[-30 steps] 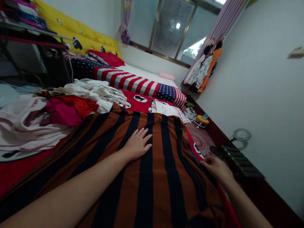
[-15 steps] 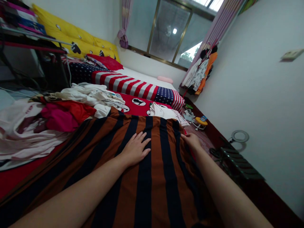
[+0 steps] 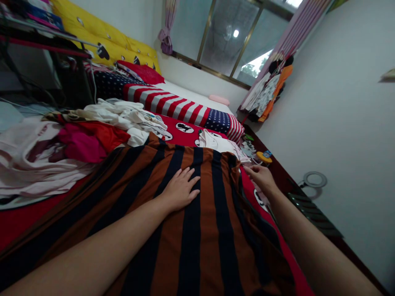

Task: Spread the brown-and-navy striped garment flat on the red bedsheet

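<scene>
Striped cloth (image 3: 212, 230), brown with dark navy bands, lies spread flat across the bed (image 3: 18, 222) and fills the lower centre of the frame. Left hand (image 3: 180, 190) rests palm-down on the cloth near the frame centre, fingers apart and extended, gripping nothing. Right hand (image 3: 262, 176) sits right of centre, just beside the cloth's upper right edge; whether its grip is closed on that edge cannot be determined. Clothing pile (image 3: 77, 139) occupies the left of the frame. White garment (image 3: 219, 143) lies just above the cloth's far edge.
</scene>
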A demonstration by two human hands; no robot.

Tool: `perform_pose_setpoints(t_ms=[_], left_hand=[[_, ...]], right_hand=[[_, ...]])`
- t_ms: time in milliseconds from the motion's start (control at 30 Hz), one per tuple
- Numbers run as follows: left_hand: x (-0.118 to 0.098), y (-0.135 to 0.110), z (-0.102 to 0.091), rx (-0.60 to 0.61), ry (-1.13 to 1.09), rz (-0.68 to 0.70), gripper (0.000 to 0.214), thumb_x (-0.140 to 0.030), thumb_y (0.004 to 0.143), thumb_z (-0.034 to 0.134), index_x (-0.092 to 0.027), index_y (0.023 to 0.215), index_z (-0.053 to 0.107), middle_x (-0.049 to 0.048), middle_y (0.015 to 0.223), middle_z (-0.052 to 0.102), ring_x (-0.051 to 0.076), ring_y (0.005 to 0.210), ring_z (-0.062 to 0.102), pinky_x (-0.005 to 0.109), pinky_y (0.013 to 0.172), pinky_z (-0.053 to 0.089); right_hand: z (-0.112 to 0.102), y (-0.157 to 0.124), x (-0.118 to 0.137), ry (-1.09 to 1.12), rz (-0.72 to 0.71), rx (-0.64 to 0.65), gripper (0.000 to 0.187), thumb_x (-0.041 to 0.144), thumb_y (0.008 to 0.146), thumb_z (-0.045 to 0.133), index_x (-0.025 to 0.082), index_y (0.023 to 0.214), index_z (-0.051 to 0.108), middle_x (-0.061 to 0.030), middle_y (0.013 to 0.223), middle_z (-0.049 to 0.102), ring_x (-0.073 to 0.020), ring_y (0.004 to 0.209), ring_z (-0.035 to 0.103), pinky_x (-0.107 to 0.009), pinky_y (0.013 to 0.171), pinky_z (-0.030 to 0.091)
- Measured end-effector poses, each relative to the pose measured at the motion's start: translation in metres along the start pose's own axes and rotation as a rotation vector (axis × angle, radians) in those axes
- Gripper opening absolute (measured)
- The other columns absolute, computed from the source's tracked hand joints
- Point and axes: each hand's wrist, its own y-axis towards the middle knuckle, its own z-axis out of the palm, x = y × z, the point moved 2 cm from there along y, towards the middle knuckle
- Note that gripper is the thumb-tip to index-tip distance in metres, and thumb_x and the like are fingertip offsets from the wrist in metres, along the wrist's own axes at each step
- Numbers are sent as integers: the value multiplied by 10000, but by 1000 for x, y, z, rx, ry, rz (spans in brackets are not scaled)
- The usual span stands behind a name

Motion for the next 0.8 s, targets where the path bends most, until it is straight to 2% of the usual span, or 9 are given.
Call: perform_pose_setpoints(t_ms=[100, 200, 300, 400, 467, 600, 700, 800], left_hand=[[0, 0, 0, -7, -2, 0, 491, -457, 921, 458, -241, 1359, 517, 90, 1505, 381, 272, 1417, 276, 467, 1161, 206], [1, 1, 1, -13, 4, 11, 497, -462, 920, 456, -236, 1359, 518, 97, 1502, 384, 273, 1415, 279, 466, 1161, 203], [1, 1, 2, -17, 7, 13, 497, -456, 919, 460, -237, 1362, 515, 97, 1503, 382, 273, 1415, 279, 465, 1161, 203], [1, 0, 2, -19, 5, 14, 492, -450, 919, 464, -241, 1361, 515, 93, 1504, 381, 272, 1416, 278, 467, 1159, 204], [1, 0, 2, -21, 6, 14, 491, -454, 919, 462, -243, 1359, 517, 92, 1504, 382, 270, 1416, 278, 465, 1160, 204], [1, 0, 3, -19, 8, 10, 499, -465, 920, 455, -241, 1363, 512, 92, 1506, 378, 269, 1419, 272, 462, 1162, 200], [1, 0, 3, -16, 11, 12, 500, -464, 923, 452, -239, 1365, 511, 94, 1508, 375, 270, 1419, 271, 462, 1162, 200], [1, 0, 2, -19, 15, 16, 495, -464, 922, 455, -248, 1363, 511, 84, 1510, 373, 266, 1417, 276, 461, 1162, 201]], right_hand=[[3, -15, -3, -168, 4, 145, 333, 506, 684, 652, 186, 593, 641, -14, 539, 597, -158, 557, 538, -264, 547, 365], [11, -28, -1, -189, 27, 97, 193, 385, 619, 705, 199, 630, 654, -28, 660, 663, -181, 662, 587, -266, 598, 392], [19, -33, -3, 73, 165, 29, 215, 341, 559, 741, 185, 668, 642, -44, 707, 667, -186, 684, 605, -260, 579, 415], [27, -34, -10, 318, 311, 17, 237, 345, 599, 707, 176, 739, 618, -42, 654, 643, -159, 584, 604, -237, 488, 411], [32, -35, -13, 344, 343, 18, 222, 320, 619, 684, 179, 769, 603, -25, 592, 618, -138, 509, 582, -220, 439, 396], [41, -36, -13, 359, 350, 48, 223, 260, 573, 722, 175, 743, 604, 12, 515, 591, -108, 423, 537, -190, 388, 369], [35, -30, -17, 348, 348, 35, 180, 244, 565, 727, 166, 659, 595, 19, 483, 579, -95, 369, 514, -178, 359, 349], [14, -17, -33, 331, 399, -84, 152, 241, 609, 693, 174, 658, 565, 19, 448, 548, -122, 362, 546, -173, 325, 333]])
